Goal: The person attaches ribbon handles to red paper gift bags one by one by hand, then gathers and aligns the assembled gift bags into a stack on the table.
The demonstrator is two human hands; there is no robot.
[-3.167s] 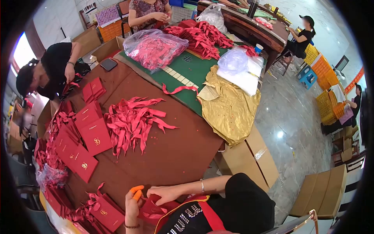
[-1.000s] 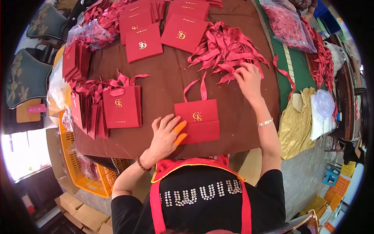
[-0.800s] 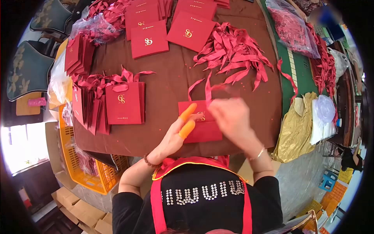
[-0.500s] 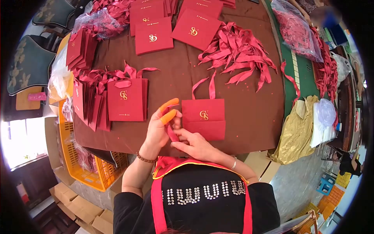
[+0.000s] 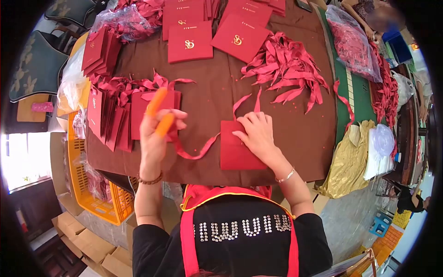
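Observation:
My left hand (image 5: 159, 127), with orange finger cots on two fingers, is raised left of centre. It holds one end of a red ribbon (image 5: 194, 156), whose loose part curves right toward a red paper bag (image 5: 234, 156). The bag lies flat at the table's front, two ribbon ends (image 5: 240, 104) sticking out from its top. My right hand (image 5: 257, 134) lies over the bag's upper part, fingers bent across the top edge and thumb on the front; it covers the gold logo. Behind my left hand stands a row of red bags (image 5: 110, 120) with ribbon handles.
A heap of loose red ribbons (image 5: 293, 69) lies at the back right of the brown-covered table (image 5: 295, 157). Flat bags (image 5: 190, 44) are stacked at the back. An orange crate (image 5: 99, 198) stands below the left edge. Another person's hand (image 5: 369, 33) shows at the far right.
My hands have parted: the left moved left and up, drawing the ribbon out. My right hand moved up and right, from the bag's left side onto its top. The view shifted slightly.

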